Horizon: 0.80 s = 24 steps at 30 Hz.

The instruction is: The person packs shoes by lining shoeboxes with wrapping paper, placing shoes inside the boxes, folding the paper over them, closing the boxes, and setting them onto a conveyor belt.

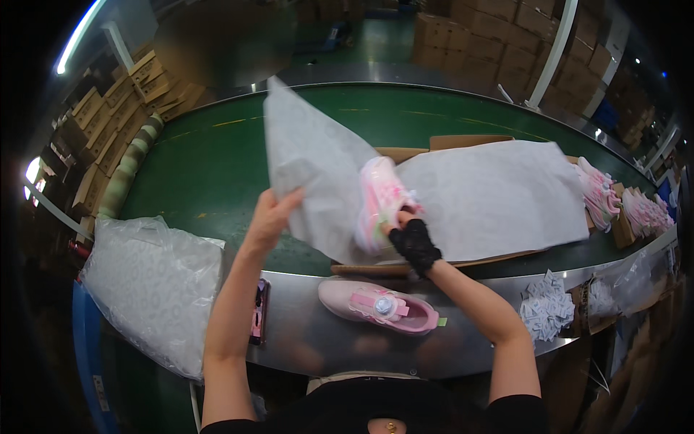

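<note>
My left hand (275, 216) pinches the left part of a sheet of white wrapping paper (482, 200), whose far corner stands raised. In my right hand (415, 241), which wears a black fingerless glove, is a pink and white sneaker (377, 200), gripped near its ankle opening. That sneaker is over the paper, its toe pointing away from me. Beneath the paper is an open cardboard shoebox (471, 142), mostly covered. A second pink sneaker (374, 306), with a round dial on its tongue, lies on the metal table edge (293, 325) close to my body.
Plastic-wrapped white paper (157, 287) lies at left beside a phone (259, 312). Small white packets (547, 309) are heaped at right. More pink sneakers (599, 192) sit further along the green conveyor belt (217, 157). Cartons (108, 119) stack along the left.
</note>
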Each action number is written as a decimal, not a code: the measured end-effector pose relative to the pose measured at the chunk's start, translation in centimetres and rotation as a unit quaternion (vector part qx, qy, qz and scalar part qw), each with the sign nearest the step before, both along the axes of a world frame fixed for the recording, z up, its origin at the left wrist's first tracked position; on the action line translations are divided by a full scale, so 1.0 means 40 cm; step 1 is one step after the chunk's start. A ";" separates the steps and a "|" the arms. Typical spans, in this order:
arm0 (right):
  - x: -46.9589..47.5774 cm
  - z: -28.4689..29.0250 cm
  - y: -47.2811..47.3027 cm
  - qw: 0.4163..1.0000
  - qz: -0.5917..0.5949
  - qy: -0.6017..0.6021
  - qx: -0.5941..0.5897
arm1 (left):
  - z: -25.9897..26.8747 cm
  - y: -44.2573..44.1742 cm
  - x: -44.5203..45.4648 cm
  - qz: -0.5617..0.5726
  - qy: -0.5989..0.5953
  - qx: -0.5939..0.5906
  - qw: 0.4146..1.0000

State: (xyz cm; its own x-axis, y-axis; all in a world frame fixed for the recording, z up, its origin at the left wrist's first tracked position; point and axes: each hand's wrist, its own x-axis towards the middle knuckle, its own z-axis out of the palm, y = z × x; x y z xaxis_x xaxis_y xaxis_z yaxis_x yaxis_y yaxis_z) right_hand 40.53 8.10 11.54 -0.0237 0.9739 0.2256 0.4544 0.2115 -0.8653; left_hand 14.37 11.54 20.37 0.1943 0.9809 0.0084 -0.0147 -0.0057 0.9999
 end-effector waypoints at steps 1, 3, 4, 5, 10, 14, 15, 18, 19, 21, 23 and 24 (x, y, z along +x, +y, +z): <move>-0.039 0.020 0.004 0.996 0.038 0.025 -0.071 | 0.016 -0.006 0.042 -0.044 0.027 0.023 0.998; -0.072 -0.016 0.022 0.985 0.134 -0.079 -0.079 | 0.011 -0.011 0.144 -0.146 0.109 0.089 0.979; -0.079 0.007 0.009 0.984 0.139 -0.079 -0.080 | -0.014 -0.012 0.178 -0.158 0.199 0.184 0.950; -0.084 0.054 -0.022 0.965 0.219 -0.125 -0.071 | -0.052 -0.014 0.197 -0.165 0.285 0.271 0.904; 0.083 0.124 -0.101 0.892 -0.003 -0.452 0.005 | -0.152 0.051 0.210 -0.196 0.166 0.093 0.962; 0.288 0.086 -0.186 0.906 -0.061 -0.404 -0.110 | -0.243 0.020 0.243 -0.135 0.514 0.327 0.782; 0.311 0.096 -0.213 0.925 -0.044 -0.352 -0.140 | -0.253 0.015 0.251 -0.177 0.594 0.341 0.706; 0.296 0.124 -0.280 0.943 -0.051 -0.319 -0.078 | -0.272 0.028 0.237 -0.190 0.690 0.277 0.641; 0.284 0.139 -0.299 0.946 -0.051 -0.310 0.083 | -0.271 0.025 0.234 -0.142 0.718 0.259 0.630; 0.233 0.186 -0.343 0.915 -0.151 -0.277 0.253 | -0.252 -0.004 0.215 -0.097 0.645 0.294 0.699; 0.235 0.171 -0.398 0.906 -0.141 -0.257 0.304 | -0.204 -0.052 0.197 -0.053 0.560 0.330 0.758; 0.237 0.169 -0.416 0.928 -0.125 -0.223 0.271 | -0.167 -0.087 0.194 -0.153 0.440 0.222 0.857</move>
